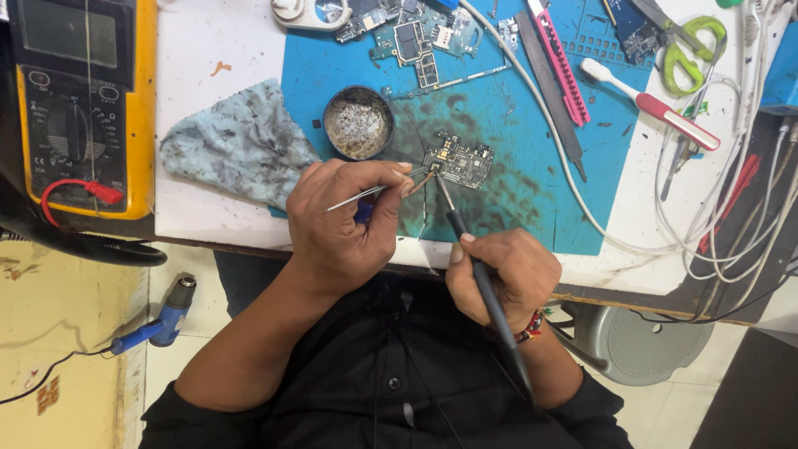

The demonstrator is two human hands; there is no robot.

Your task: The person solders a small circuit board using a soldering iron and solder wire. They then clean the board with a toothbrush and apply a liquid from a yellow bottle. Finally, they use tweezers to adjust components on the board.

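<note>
Here, one circuit board (460,162) (blue mat (515,125)), left hand (341,220) grip holding tweezers (374,192), right hand (503,274) grip holding soldering iron (478,274).

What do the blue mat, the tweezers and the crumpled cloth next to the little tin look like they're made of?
Blue mat: probably silicone or rubber, matte, with moulded compartments and dark scorch stains. Tweezers in the left hand: shiny bare metal, likely steel. Cloth: soft, wrinkled grey-blue fabric, soiled and mottled.
</note>
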